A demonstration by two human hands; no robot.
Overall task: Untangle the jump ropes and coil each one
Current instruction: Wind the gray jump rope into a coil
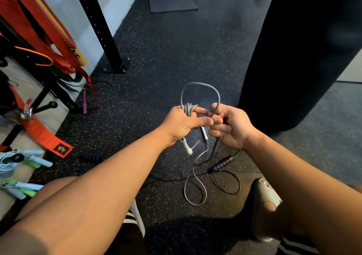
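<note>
While our left hand [182, 125] clamps the coiled grey rope [188, 107], our right hand [230, 127] pinches its loop. Both sit mid-frame

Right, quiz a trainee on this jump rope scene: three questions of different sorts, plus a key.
1. True or false: the grey rope lies entirely on the floor.
2. The handle on the floor below the right hand is: A black, B red, C yellow.
3. Fill in: the left hand grips gathered ___ of grey rope.
Key: 1 false, both hands hold part of it up. 2 A. 3 coils.
</note>
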